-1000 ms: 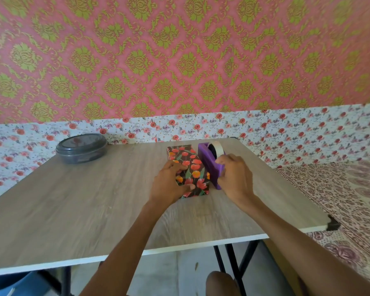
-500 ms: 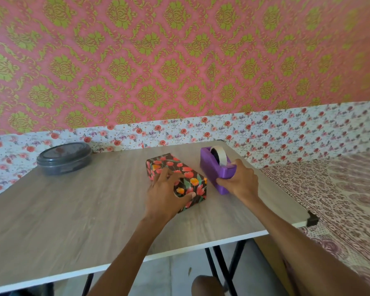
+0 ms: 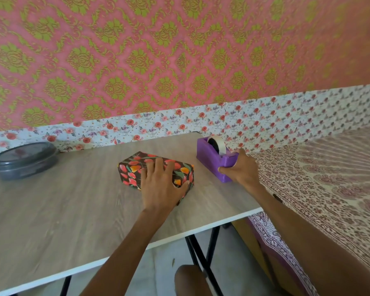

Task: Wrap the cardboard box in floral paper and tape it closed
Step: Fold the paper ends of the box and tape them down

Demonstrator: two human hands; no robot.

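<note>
The box wrapped in dark floral paper (image 3: 135, 167) lies flat on the wooden table (image 3: 62, 210), near the middle. My left hand (image 3: 160, 184) rests on its near right end, fingers spread over the top and thumb against the right side. To the right stands a purple tape dispenser (image 3: 212, 155) with a roll of pale tape (image 3: 219, 143) in it. My right hand (image 3: 241, 169) grips the dispenser's near end, thumb on the left side, fingers curled over the top.
A dark round lidded container (image 3: 24, 160) sits at the table's far left, by the wall. The table's right edge runs close to the dispenser; beyond it lies a bed with a patterned cloth (image 3: 329, 178). Black table legs (image 3: 201, 253) show below the front edge.
The dispenser has moved right, away from the box, with my right hand on it. The box has turned and lies flat, my left hand staying on top. The camera view has shifted.
</note>
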